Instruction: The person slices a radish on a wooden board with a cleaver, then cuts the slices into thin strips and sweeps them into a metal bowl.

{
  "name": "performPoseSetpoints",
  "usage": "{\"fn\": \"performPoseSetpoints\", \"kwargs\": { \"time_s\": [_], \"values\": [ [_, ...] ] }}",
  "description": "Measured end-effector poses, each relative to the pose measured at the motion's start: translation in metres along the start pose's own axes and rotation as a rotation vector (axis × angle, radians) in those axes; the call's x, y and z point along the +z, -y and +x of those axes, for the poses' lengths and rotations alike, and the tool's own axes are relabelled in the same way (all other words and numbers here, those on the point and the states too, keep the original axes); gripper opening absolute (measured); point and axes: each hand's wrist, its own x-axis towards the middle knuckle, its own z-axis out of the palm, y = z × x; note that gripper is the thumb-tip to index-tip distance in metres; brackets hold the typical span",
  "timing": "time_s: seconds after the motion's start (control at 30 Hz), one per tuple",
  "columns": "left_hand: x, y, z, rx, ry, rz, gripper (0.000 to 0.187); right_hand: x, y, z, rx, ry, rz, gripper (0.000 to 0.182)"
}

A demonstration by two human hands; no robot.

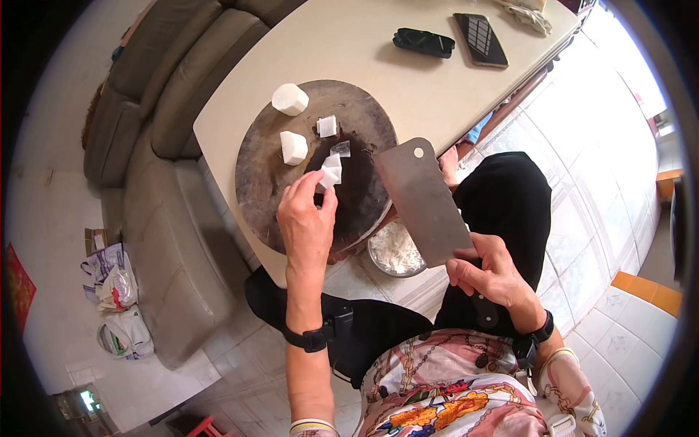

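My right hand (pixel 495 273) is closed around the handle of a cleaver (pixel 424 204), whose broad blade is raised beside the right edge of a round wooden chopping board (pixel 266 186). Over the board, my left hand (pixel 309 211) pinches thin white radish slices (pixel 331 173) between thumb and fingers. One loose translucent slice (pixel 341 149) lies just beyond them, near a small stack of slices (pixel 327 126). Two thick radish chunks, a far one (pixel 290 100) and a nearer one (pixel 294 148), sit on the board's left side. The board's middle is dark and looks wet.
A metal bowl of white shreds (pixel 397 249) stands below the board's edge, near my knees. On the cream table (pixel 349 44) lie a dark case (pixel 424 43), a phone (pixel 480 40) and a glove-like cloth (pixel 530 17). A leather sofa (pixel 178 240) borders the left; bags (pixel 120 291) lie beyond.
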Motion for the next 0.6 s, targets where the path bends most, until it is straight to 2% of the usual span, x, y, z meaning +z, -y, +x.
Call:
{"fn": "performPoseSetpoints", "kwargs": {
  "time_s": [0.17, 0.27, 0.43, 0.6],
  "values": [
    [0.008, 0.013, 0.014, -0.007, -0.032, -0.012, 0.026, -0.001, -0.004, 0.001, -0.033, -0.009, -0.005, 0.02],
    [0.005, 0.01, 0.016, -0.089, -0.004, -0.036, 0.028, -0.001, -0.002, 0.001, -0.023, -0.007, -0.008, 0.021],
    [-0.001, 0.002, 0.005, -0.135, 0.063, -0.178, 0.039, -0.002, -0.005, 0.002, -0.053, 0.0, -0.057, 0.025],
    [-0.006, -0.007, -0.007, -0.138, 0.082, -0.183, 0.045, -0.002, -0.003, 0.001, -0.023, 0.007, -0.041, 0.027]
  ]
}}
